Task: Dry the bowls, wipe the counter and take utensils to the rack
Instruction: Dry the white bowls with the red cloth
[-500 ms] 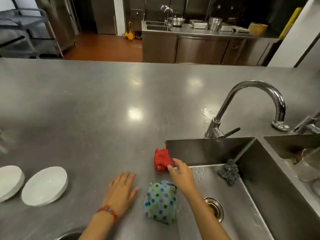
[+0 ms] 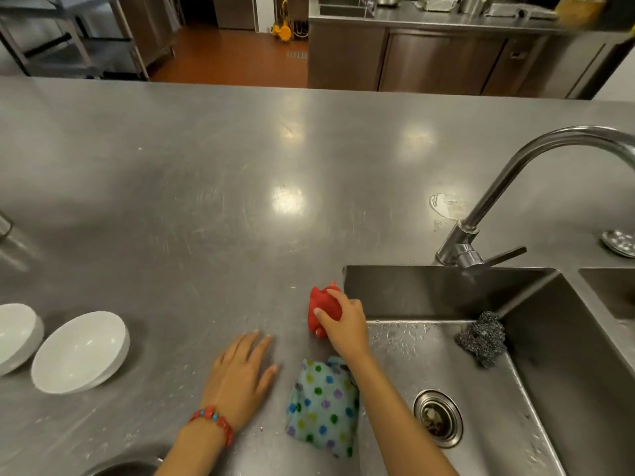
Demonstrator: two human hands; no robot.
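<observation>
My right hand (image 2: pixel 343 321) closes its fingers around a crumpled red cloth (image 2: pixel 319 305) that lies on the steel counter (image 2: pixel 206 201) by the sink's left rim. My left hand (image 2: pixel 240 376), with a red bead bracelet at the wrist, rests flat and open on the wet counter. A dotted blue cloth (image 2: pixel 323 407) lies folded between my two arms at the sink edge. Two white bowls stand at the left: one whole (image 2: pixel 80 352), the other (image 2: pixel 17 334) cut by the frame edge.
A sink basin (image 2: pixel 515 389) with a drain (image 2: pixel 438 417) holds a steel scourer (image 2: pixel 481 338). A tall curved tap (image 2: pixel 498 187) rises behind it. A second basin (image 2: pixel 611 290) lies at the right. Another sink rim (image 2: pixel 120 468) shows at the bottom left.
My right hand has moved from the sink rim onto the red cloth and closed on it. The view has shifted slightly to the left.
</observation>
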